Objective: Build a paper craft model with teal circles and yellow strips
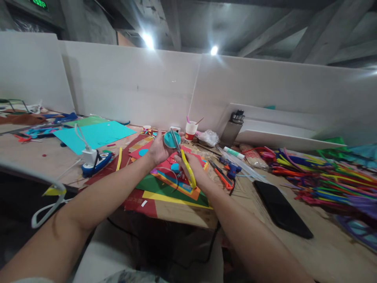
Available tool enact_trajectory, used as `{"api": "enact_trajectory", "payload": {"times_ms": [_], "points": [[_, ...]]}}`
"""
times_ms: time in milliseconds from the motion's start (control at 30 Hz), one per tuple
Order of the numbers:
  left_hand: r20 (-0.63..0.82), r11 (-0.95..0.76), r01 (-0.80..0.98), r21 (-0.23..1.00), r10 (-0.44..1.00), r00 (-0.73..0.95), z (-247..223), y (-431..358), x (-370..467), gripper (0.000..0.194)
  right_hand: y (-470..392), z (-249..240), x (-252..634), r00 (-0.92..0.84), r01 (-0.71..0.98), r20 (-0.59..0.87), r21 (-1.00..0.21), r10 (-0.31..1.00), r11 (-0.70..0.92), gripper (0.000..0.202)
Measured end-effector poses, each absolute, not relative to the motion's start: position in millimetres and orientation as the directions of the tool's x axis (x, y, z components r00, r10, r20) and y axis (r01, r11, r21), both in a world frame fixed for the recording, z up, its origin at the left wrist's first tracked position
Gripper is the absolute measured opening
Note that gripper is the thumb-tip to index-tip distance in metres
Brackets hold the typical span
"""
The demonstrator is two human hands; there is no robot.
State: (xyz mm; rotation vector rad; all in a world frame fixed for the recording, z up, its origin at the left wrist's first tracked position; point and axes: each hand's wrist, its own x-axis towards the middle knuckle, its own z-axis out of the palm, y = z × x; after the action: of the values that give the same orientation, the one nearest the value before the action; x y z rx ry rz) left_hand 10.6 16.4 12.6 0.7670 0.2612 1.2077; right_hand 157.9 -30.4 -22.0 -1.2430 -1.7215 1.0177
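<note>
My left hand (158,150) is closed on a round teal piece with a pale rim (169,140), held above the stacked paper sheets. Whether it is a flat disc or the end of a cup, I cannot tell. In my right hand (195,164) is a pair of scissors with yellow handles (188,169); their blades cross over the teal piece. Below both hands lie red, orange, green and yellow sheets, among them a red sheet (138,161) with teal circles on it. A thin pale loop lies near the scissors.
Behind stand a paper cup (191,129) with sticks and a grey bottle (232,127). To the right lie a glue gun (233,169), an orange cutter (223,177), a black phone (281,208) and many pipe cleaners (326,177). Leftward are a blue power strip (97,163) and a turquoise sheet (94,135).
</note>
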Motion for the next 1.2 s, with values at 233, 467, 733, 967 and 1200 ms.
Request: {"api": "enact_trajectory", "payload": {"times_ms": [233,467,733,967,1200], "points": [[0.261,0.108,-0.759,0.642,0.9,0.349,13,12,8,0.059,-31,-21,157,-0.228,0.426,0.22,-0.853,0.948,0.301,0.037],[0.242,0.13,-0.764,0.632,0.904,0.353,19,5,8,0.062,-32,-24,157,-0.199,0.476,0.337,-0.788,0.92,0.391,0.031],[0.252,0.136,-0.773,0.62,0.898,0.361,23,3,8,0.061,-39,-19,156,-0.219,0.486,0.361,-0.765,0.907,0.422,0.028],[0.258,0.124,-0.765,0.632,0.897,0.359,25,1,8,0.056,-38,-20,156,-0.221,0.56,0.409,-0.69,0.885,0.458,0.028],[0.25,0.133,-0.768,0.626,0.899,0.36,25,1,8,0.055,-36,-22,156,-0.211,0.558,0.405,-0.697,0.89,0.45,0.03]]}}
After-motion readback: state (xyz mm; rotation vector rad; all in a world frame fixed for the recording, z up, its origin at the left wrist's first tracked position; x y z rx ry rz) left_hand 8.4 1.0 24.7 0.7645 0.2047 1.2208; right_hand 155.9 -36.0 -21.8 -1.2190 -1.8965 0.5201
